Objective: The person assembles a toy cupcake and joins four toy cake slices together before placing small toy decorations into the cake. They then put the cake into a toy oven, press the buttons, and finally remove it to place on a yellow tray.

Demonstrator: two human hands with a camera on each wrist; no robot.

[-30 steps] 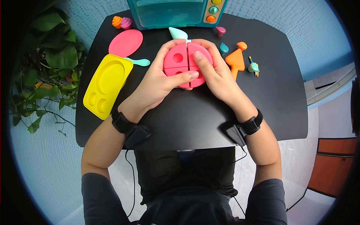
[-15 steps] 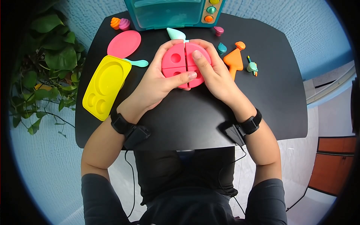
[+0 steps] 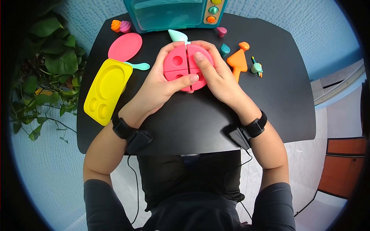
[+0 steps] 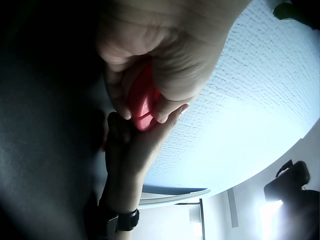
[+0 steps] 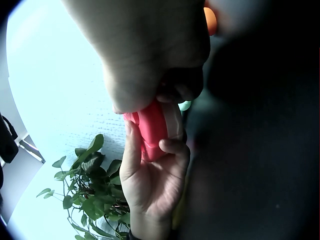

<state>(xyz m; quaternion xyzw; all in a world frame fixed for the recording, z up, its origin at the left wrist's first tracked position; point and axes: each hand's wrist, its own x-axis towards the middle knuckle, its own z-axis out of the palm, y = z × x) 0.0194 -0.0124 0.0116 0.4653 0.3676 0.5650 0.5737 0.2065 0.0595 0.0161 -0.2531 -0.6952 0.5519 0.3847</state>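
A round pink toy cake point(image 3: 185, 63), cut into wedges with a hole in each, sits between both hands on the black table point(image 3: 269, 104). My left hand point(image 3: 163, 82) cups its left side, thumb laid across the front wedge. My right hand point(image 3: 216, 75) grips the right side with the thumb pressed on top. In the left wrist view the pink cake point(image 4: 141, 100) shows between curled fingers. In the right wrist view the pink cake point(image 5: 155, 127) is pinched between both hands.
A yellow moulded tray point(image 3: 108, 90), a pink plate point(image 3: 125, 46) and a teal spoon point(image 3: 140, 66) lie at the left. A teal toy oven point(image 3: 173, 13) stands at the back. An orange spatula point(image 3: 237, 59) and small toys lie right. A leafy plant point(image 3: 42, 65) stands beside the table's left edge.
The view has shifted slightly; both hands keep the same hold on the pink cake, which has barely moved.
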